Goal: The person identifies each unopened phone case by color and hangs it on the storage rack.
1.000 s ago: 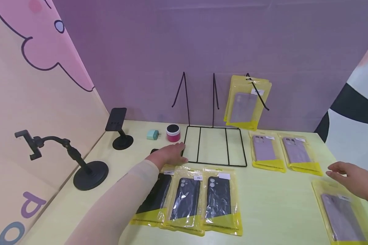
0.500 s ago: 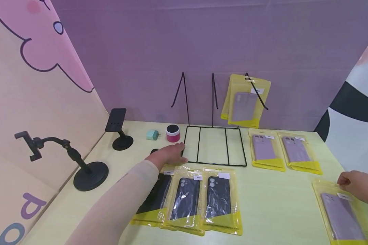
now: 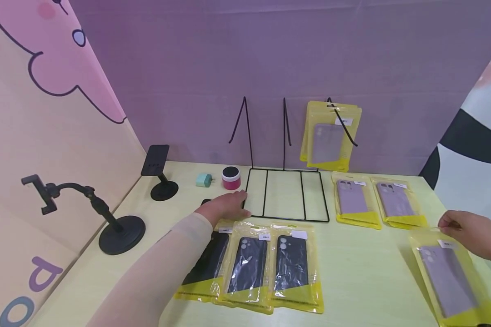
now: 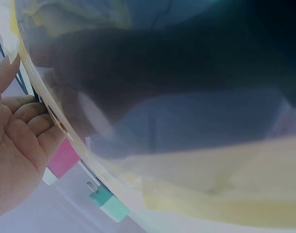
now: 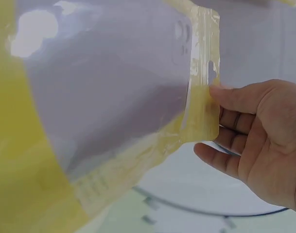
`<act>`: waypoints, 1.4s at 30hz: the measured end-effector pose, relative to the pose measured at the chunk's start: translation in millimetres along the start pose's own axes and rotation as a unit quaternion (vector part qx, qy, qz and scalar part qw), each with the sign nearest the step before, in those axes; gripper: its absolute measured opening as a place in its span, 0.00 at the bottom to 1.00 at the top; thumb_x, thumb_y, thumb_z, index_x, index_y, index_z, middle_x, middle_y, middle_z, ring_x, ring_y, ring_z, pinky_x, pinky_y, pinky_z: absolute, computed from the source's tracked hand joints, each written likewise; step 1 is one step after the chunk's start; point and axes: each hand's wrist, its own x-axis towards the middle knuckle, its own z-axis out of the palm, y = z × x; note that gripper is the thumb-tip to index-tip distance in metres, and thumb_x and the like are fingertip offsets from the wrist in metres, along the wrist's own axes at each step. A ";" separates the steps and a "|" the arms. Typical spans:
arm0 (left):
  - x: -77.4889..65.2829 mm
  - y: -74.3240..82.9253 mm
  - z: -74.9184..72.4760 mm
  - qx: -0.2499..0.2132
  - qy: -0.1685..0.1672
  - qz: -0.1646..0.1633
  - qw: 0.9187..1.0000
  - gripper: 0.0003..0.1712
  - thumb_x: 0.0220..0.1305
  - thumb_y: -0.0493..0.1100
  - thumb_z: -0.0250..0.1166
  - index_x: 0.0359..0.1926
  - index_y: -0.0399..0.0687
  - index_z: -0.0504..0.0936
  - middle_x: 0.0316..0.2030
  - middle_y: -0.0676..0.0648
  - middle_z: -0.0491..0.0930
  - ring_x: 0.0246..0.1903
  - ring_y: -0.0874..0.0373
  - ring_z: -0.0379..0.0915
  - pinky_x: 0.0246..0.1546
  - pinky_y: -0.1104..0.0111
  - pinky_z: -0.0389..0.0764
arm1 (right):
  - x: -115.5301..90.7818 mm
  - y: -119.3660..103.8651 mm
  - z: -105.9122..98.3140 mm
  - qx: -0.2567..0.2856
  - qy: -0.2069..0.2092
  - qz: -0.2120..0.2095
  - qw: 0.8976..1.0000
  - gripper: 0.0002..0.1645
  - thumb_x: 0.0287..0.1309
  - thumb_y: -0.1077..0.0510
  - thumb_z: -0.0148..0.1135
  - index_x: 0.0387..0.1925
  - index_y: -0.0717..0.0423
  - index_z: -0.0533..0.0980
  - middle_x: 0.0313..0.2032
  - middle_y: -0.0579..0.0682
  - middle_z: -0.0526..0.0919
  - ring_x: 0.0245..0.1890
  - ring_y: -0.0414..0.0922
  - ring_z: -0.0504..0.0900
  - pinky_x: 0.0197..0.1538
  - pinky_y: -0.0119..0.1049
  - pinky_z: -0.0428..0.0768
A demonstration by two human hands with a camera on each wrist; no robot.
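Observation:
My right hand (image 3: 472, 231) pinches the top edge of a clear-and-yellow bag holding a light purple phone case (image 3: 448, 281), near its hang hole. In the right wrist view the thumb lies on the bag's sealed strip (image 5: 201, 111), and the bag is tilted. My left hand (image 3: 225, 206) rests at the left side of the black wire display rack (image 3: 286, 220), its fingers reaching the base wire. In the left wrist view its palm shows, but a large blurred bag (image 4: 196, 179) hides part of the scene. Bagged purple cases (image 3: 329, 143) hang on the rack's right hook.
Several bagged black phone cases (image 3: 249, 263) lie in front of the rack, beneath my left forearm. Two bagged purple cases (image 3: 352, 197) lie right of it. Leftward stand a pink jar (image 3: 231, 178), a teal plug (image 3: 204, 180) and two black phone stands (image 3: 122, 235).
My right hand came down to the purple case's bag, took its top edge and lifted it, moving slightly left and toward the rack. The left hand stayed put; the hanging bags swayed a little.

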 end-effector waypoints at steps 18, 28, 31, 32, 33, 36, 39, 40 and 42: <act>-1.5 0.1 0.4 -0.016 -0.001 -0.003 1.000 0.51 0.63 0.62 0.64 0.78 0.52 0.49 0.77 0.46 0.50 0.76 0.50 0.45 0.74 0.52 0.54 | -21.2 -95.4 -41.8 0.044 0.087 -0.113 0.989 0.02 0.66 0.57 0.62 0.39 0.50 0.77 0.37 0.45 0.82 0.32 0.28 0.74 0.31 0.30 0.76; -3.1 0.9 1.7 -0.016 0.005 -0.005 1.000 0.50 0.63 0.62 0.64 0.78 0.53 0.50 0.77 0.47 0.50 0.76 0.50 0.45 0.74 0.51 0.55 | -18.6 -130.9 -56.2 0.093 0.139 -0.200 0.965 0.06 0.63 0.61 0.64 0.37 0.44 0.77 0.35 0.42 0.82 0.33 0.31 0.77 0.32 0.26 0.74; -2.8 0.5 1.5 -0.016 0.004 -0.004 1.000 0.50 0.63 0.62 0.64 0.78 0.52 0.50 0.77 0.47 0.50 0.76 0.50 0.45 0.74 0.52 0.55 | -13.6 -143.3 -63.3 0.086 0.159 -0.217 0.959 0.07 0.63 0.63 0.63 0.37 0.46 0.78 0.36 0.43 0.82 0.33 0.30 0.76 0.31 0.26 0.75; -2.7 0.5 1.3 -0.015 0.003 -0.003 1.000 0.50 0.63 0.62 0.64 0.78 0.52 0.50 0.77 0.47 0.50 0.76 0.50 0.45 0.74 0.52 0.55 | -11.7 -148.0 -65.7 0.083 0.167 -0.219 0.958 0.07 0.63 0.63 0.63 0.38 0.47 0.78 0.36 0.43 0.82 0.33 0.30 0.76 0.31 0.26 0.75; -2.3 1.0 1.2 -0.014 0.002 -0.003 1.000 0.50 0.63 0.62 0.64 0.78 0.52 0.50 0.77 0.47 0.50 0.76 0.51 0.45 0.74 0.52 0.54 | -10.0 -152.5 -68.0 0.083 0.177 -0.217 0.956 0.07 0.63 0.63 0.63 0.38 0.47 0.78 0.36 0.43 0.81 0.33 0.30 0.75 0.31 0.25 0.74; -3.0 1.1 0.4 -0.012 0.001 -0.003 1.000 0.50 0.63 0.62 0.63 0.78 0.52 0.50 0.77 0.47 0.49 0.76 0.51 0.44 0.74 0.53 0.54 | -5.2 -167.0 -73.9 0.099 0.199 -0.199 0.955 0.04 0.64 0.61 0.63 0.39 0.48 0.79 0.36 0.44 0.80 0.33 0.33 0.75 0.31 0.25 0.71; -3.4 1.2 -0.2 -0.014 -0.001 -0.004 1.000 0.51 0.63 0.62 0.64 0.78 0.52 0.50 0.77 0.47 0.49 0.76 0.51 0.44 0.74 0.52 0.54 | 0.0 -179.6 -78.3 0.125 0.201 -0.165 0.958 0.04 0.66 0.56 0.61 0.41 0.50 0.78 0.38 0.48 0.80 0.35 0.41 0.75 0.31 0.26 0.71; -3.3 1.1 -0.1 -0.013 -0.001 -0.004 1.000 0.51 0.63 0.62 0.64 0.78 0.52 0.50 0.77 0.47 0.49 0.76 0.50 0.44 0.74 0.52 0.54 | 1.8 -183.0 -79.5 0.130 0.200 -0.154 0.959 0.06 0.67 0.54 0.60 0.42 0.50 0.78 0.39 0.49 0.80 0.36 0.43 0.75 0.31 0.26 0.72; -3.1 1.0 0.0 -0.015 -0.001 -0.004 1.000 0.50 0.63 0.62 0.64 0.78 0.52 0.50 0.77 0.47 0.49 0.76 0.50 0.44 0.74 0.52 0.54 | 5.7 -188.3 -81.7 0.146 0.196 -0.142 0.959 0.10 0.69 0.51 0.57 0.44 0.51 0.77 0.40 0.51 0.80 0.38 0.48 0.75 0.32 0.26 0.74</act>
